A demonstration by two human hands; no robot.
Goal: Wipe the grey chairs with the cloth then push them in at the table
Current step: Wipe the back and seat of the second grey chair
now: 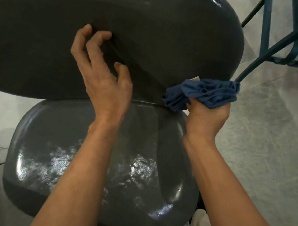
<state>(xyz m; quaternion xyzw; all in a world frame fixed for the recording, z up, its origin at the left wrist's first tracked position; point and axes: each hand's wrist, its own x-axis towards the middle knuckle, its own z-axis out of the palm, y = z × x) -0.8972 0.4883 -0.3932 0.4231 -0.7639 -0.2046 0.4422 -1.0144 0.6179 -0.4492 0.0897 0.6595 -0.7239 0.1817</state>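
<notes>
Fingers first: right hand [208,115] is clenched tight around the blue cloth [204,94], which sits bunched up against the lower right edge of the chair's backrest [155,31], prob mid-wipe along that rim. Left hand [104,80] has nothing in it, fingers [100,36] loosely spread and curled, tips touching or nearly touching the back face of the backrest, looks like it's steadying the chair.

Progress-wise, imo we're still in the wiping part. The seat [60,138] below the backrest has streaky shiny patches on it, could be damp from the cloth or just glare, can't say for sure. Backrest looks duller across the middle w/ a bit of shine up at its top right, so I'd guess it's only partly done. Pushing in hasn't happened as far as I can see. Only one grey chair is in view, no idea abt the others, so I'd guess well under half done overall.

Surface + room: chair is smooth hard plastic, glossy, should wipe easy. Floor [264,147] to the right of the chair is pale and a bit mottled. Dark teal metal frame [271,35] stands just right of the backrest, maybe another chair or the counter's legs, can't tell. No counter top clearly visible.
</notes>
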